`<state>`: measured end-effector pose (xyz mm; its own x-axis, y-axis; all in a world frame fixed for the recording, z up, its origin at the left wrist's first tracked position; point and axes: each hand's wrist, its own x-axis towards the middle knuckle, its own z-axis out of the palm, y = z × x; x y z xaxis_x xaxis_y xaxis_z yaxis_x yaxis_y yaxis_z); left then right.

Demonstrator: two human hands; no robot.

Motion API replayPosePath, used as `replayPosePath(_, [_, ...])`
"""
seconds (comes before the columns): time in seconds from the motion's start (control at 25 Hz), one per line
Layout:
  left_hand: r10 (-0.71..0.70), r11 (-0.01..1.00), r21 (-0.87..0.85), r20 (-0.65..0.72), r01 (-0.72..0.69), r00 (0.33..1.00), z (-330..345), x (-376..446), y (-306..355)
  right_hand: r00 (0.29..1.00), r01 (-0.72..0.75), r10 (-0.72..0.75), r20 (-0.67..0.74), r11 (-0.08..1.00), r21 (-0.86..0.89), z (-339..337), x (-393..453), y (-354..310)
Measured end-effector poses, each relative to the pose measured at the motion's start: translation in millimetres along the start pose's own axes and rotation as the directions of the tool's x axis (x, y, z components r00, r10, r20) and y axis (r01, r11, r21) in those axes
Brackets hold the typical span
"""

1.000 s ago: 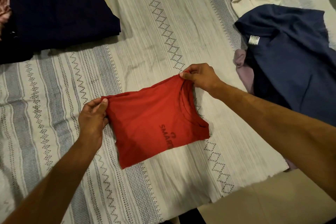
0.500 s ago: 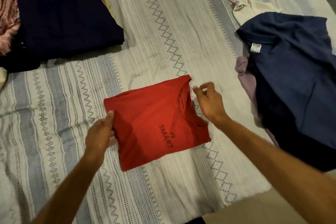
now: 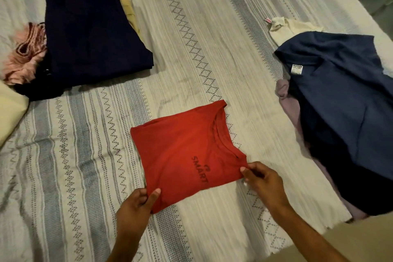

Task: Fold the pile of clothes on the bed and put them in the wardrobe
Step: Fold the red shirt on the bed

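Observation:
A folded red T-shirt (image 3: pixel 182 155) with dark "SMART" print lies flat on the patterned bed cover (image 3: pixel 191 38). My left hand (image 3: pixel 136 206) pinches its near left corner, thumb on top. My right hand (image 3: pixel 261 183) pinches the near right corner by the collar. At the right lies an unfolded pile: a navy shirt (image 3: pixel 344 108) with a white label over a lilac garment (image 3: pixel 291 110) and a cream one (image 3: pixel 287 27).
At the far left sits a folded dark navy garment (image 3: pixel 91 38) on a tan piece (image 3: pixel 129 10), with a pink striped garment (image 3: pixel 27 57) beside it. A cream pillow corner (image 3: pixel 10 110) shows at the left edge. The bed's near edge runs at the lower right.
Both hands let go of the shirt's far corners, moved toward me and took hold of its near corners. The view has shifted, showing more of the bed.

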<state>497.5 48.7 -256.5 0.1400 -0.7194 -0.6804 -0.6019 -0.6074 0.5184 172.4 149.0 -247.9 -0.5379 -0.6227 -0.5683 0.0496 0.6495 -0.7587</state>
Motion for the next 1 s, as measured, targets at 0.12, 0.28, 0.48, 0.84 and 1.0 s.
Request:
replayPosePath(0.12, [0.011,1.0,-0.012,0.048,-0.01,0.999,-10,-4,-9,1.0,0.006,-0.004,0.023,0.999,-0.052,-22,2,9])
replayPosePath(0.28, [0.042,0.999,0.024,0.035,-0.043,0.999,-14,-14,-15,1.0,-0.021,0.025,0.016,0.976,-0.217,-31,1,18])
replayPosePath(0.48, [0.083,0.996,-0.029,-0.01,-0.083,0.997,-9,-18,-20,0.998,-0.047,0.053,0.03,0.984,-0.174,-24,3,3])
replayPosePath(0.84, [0.201,0.979,0.043,-0.004,-0.2,0.98,-43,4,15,0.728,-0.676,0.616,0.301,0.719,0.164,49,-65,9])
replayPosePath(1.0, [0.428,0.868,0.24,0.085,-0.435,0.9,-62,69,76,0.755,-0.656,0.509,0.414,0.609,0.446,138,-96,-8])
